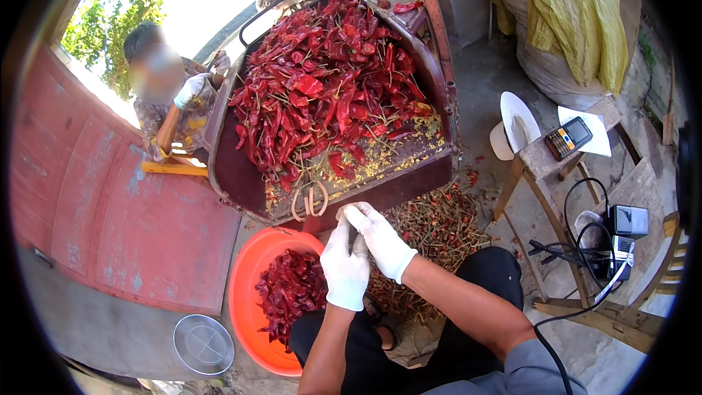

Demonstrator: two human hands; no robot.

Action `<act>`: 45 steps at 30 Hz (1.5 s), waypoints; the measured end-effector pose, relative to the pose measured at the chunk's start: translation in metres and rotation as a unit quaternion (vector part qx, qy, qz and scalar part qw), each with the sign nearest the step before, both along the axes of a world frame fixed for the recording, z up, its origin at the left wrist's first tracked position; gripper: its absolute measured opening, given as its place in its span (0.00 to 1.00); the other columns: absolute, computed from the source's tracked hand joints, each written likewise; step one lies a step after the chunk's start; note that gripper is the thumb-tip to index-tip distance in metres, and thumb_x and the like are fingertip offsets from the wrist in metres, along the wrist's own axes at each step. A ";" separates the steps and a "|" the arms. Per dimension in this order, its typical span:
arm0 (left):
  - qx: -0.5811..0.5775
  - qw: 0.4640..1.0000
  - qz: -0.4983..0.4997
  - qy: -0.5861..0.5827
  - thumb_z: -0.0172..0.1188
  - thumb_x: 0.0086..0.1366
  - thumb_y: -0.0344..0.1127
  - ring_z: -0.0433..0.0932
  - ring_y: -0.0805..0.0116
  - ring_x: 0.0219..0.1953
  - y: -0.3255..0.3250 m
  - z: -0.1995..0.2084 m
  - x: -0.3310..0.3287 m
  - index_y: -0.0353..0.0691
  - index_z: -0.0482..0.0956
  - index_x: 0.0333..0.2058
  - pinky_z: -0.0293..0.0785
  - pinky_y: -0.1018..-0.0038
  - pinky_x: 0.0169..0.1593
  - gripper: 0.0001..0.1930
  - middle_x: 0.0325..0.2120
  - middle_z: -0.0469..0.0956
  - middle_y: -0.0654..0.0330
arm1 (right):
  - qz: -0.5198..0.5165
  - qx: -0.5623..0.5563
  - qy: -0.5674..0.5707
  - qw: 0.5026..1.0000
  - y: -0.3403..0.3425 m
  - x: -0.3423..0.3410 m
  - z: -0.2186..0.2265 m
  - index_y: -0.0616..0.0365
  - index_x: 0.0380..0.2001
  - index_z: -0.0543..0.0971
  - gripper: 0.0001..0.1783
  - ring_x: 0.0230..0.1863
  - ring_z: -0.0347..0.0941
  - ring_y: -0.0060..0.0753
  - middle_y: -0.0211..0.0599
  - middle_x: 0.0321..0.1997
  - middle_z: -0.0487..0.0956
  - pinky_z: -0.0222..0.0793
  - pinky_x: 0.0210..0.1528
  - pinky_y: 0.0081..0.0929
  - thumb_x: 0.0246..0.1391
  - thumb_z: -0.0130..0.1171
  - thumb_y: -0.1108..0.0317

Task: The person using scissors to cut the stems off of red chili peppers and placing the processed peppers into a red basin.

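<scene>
My left hand (344, 268) and my right hand (380, 240), both in white gloves, meet in front of the near edge of a metal cart (409, 189). Their fingertips press together in a pinch; whatever is between them, if anything, is too small or hidden to make out. Dried red chili peppers (322, 80) fill the cart in a big heap, with yellow seeds (395, 150) scattered on its near floor. Just beyond my fingertips, pale loops (310, 200) hang at the cart's edge. Below my left hand, an orange basin (241, 296) holds more red chili peppers (289, 292).
Chili stems (431, 230) lie piled on the ground under the cart. A round sieve (204, 344) sits left of the basin. Another person (164, 95) in gloves is at the cart's left. To the right, a wooden stool (537, 157) bears a handheld keypad device (569, 138); a white hat (515, 126) is beside it.
</scene>
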State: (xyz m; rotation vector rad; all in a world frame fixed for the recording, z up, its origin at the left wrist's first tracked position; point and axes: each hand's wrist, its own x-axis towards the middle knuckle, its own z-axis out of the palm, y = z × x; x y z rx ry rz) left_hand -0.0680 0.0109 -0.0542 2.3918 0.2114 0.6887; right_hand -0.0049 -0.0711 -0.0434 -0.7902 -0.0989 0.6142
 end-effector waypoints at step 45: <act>-0.309 0.949 0.062 -0.008 0.56 0.66 0.21 0.78 0.80 0.32 0.015 0.054 0.063 0.30 0.79 0.47 0.75 0.82 0.33 0.12 0.35 0.81 0.61 | -0.034 -0.119 -0.060 0.991 -0.032 0.035 0.016 0.62 0.58 0.74 0.22 0.37 0.76 0.21 0.38 0.49 0.80 0.75 0.40 0.21 0.63 0.58 0.66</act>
